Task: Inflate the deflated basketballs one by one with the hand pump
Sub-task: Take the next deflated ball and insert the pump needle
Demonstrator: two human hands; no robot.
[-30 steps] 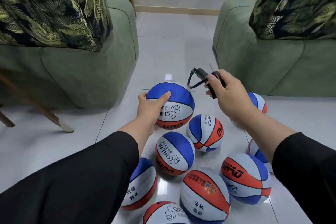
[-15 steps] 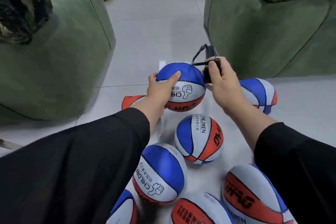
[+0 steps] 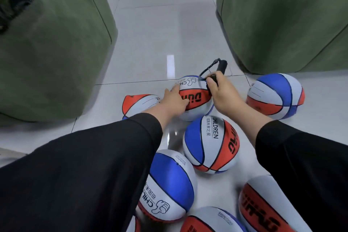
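The left hand (image 3: 174, 100) rests flat-fingered on a basketball (image 3: 194, 98) on the floor (image 3: 160, 34). The right hand (image 3: 225, 95) grips the black hand pump (image 3: 218, 73) at the ball's top.

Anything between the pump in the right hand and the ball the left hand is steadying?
Nothing visible. The right hand holds the hand pump right beside the far basketball, which the left hand touches. The valve and needle tip cannot be made out.

The middle basketball (image 3: 211, 143) reads "CHILDREN" with Chinese characters beside it. The near-left basketball (image 3: 169, 186) shows "CHIL" beside a thumbs-up drawing. The far basketball (image 3: 194, 98) shows "CH" and partial red-panel lettering.
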